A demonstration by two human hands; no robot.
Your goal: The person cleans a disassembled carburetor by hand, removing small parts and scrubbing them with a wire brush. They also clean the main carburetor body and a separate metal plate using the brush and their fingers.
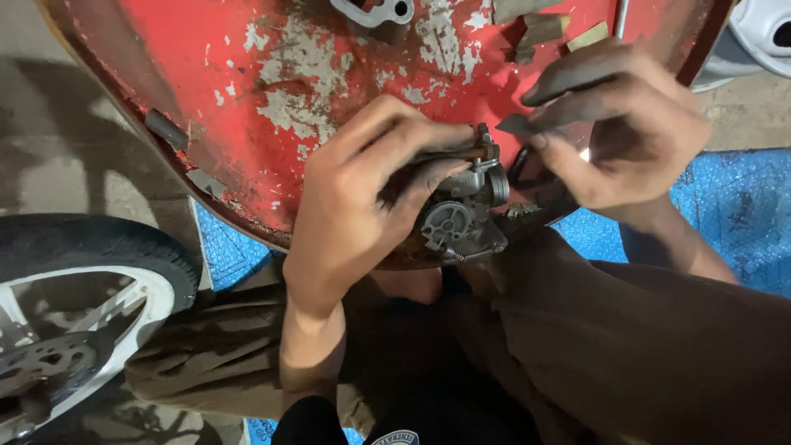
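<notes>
1. The left hand (pixel 354 206) is closed around a small grey metal carburetor (pixel 465 214). The thumb and the bent fingers (pixel 412 144) press on its top and its side, so the hand has a firm hold of it.
2. The carburetor is at the lower edge of a big red metal tray (pixel 247 99), just above the lap of the person. Its round gear-like part faces the camera, and a small spring shows at its bottom.
3. The right hand (pixel 626 132) is just beside the carburetor, on its right side. Its fingers are nearly closed and pinch a small dark grey piece (pixel 517 125), flat and thin. I cannot tell exactly what this piece is.
4. Below the pinched piece, a black ring-shaped part (pixel 519 165) hangs close to the carburetor. If it touches the carburetor, I cannot tell.
5. The red tray has much chipped paint with pale patches. On it lie a silver metal bracket (pixel 375 11) at the top edge, some small brown blocks (pixel 544 29) at the upper right, and 1 short grey tube (pixel 166 128) at the left.
6. The person wears brown clothing (pixel 643 346) and sits over a blue mat (pixel 733 214).
7. At the lower left stands a wheel (pixel 74 297) with a black tyre, white spokes and a brake disc. A white rim (pixel 762 33) shows in the upper right corner.
</notes>
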